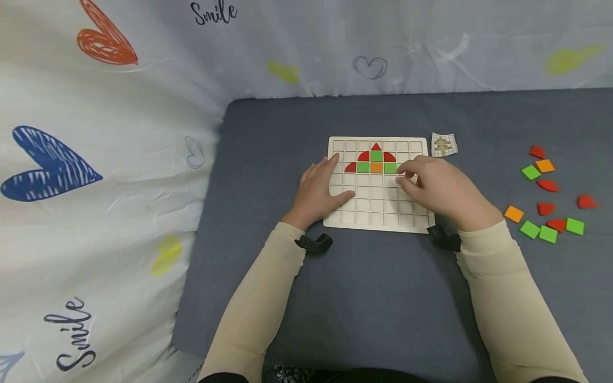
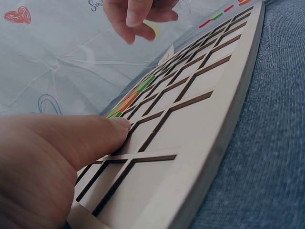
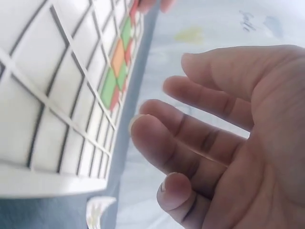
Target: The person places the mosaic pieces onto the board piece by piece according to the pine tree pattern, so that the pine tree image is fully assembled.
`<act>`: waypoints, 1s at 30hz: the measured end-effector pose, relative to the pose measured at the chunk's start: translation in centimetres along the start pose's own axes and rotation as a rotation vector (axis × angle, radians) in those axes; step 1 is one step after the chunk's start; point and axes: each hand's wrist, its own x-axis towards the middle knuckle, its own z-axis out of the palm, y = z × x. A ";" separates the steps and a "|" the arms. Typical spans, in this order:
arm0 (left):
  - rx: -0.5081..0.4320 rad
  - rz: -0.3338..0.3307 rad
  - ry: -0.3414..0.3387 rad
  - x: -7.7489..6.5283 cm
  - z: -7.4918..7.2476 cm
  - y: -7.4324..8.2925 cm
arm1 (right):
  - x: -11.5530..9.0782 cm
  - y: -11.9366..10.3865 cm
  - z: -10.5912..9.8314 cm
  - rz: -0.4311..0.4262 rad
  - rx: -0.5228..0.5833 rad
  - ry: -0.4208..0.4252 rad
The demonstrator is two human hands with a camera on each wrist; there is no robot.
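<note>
A pale wooden grid board (image 1: 369, 207) lies on the table, with coloured pieces set in its upper cells. A red triangle (image 1: 376, 147) tops a green square (image 1: 376, 156) flanked by red quarter-round pieces. Below sits a row with an orange square (image 1: 377, 167) between green ones and a red quarter-round (image 1: 351, 168) at the left end. My left hand (image 1: 317, 194) rests on the board's left side, its thumb laid on the grid. Over the right side hovers my right hand (image 1: 438, 189), fingers loosely bent and, in the right wrist view, holding nothing.
A small pattern card (image 1: 444, 144) lies by the board's upper right corner. Farther right are scattered loose red pieces (image 1: 547, 185), green squares (image 1: 575, 226) and orange squares (image 1: 514, 214). A white printed cloth (image 1: 306, 48) hangs behind the table and to its left.
</note>
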 end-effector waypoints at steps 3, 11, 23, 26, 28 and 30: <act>-0.004 0.005 0.002 0.0 -0.1 0.1 | -0.4 0.3 -0.6 0.022 -0.009 0.018; -0.015 0.014 0.016 0.1 -0.3 0.2 | -1.1 1.7 -2.0 0.077 0.010 0.056; -0.013 0.010 0.010 -0.4 -0.1 0.1 | -2.7 4.4 -3.5 0.233 0.098 0.045; -0.015 0.006 0.014 -0.4 0.0 0.1 | -2.9 5.2 -3.7 0.253 0.103 0.041; -0.018 0.007 0.016 -0.4 0.0 0.1 | -3.2 5.8 -3.9 0.265 0.104 0.038; -0.020 0.010 0.015 -0.3 0.1 0.3 | -3.4 6.5 -4.1 0.280 0.101 0.036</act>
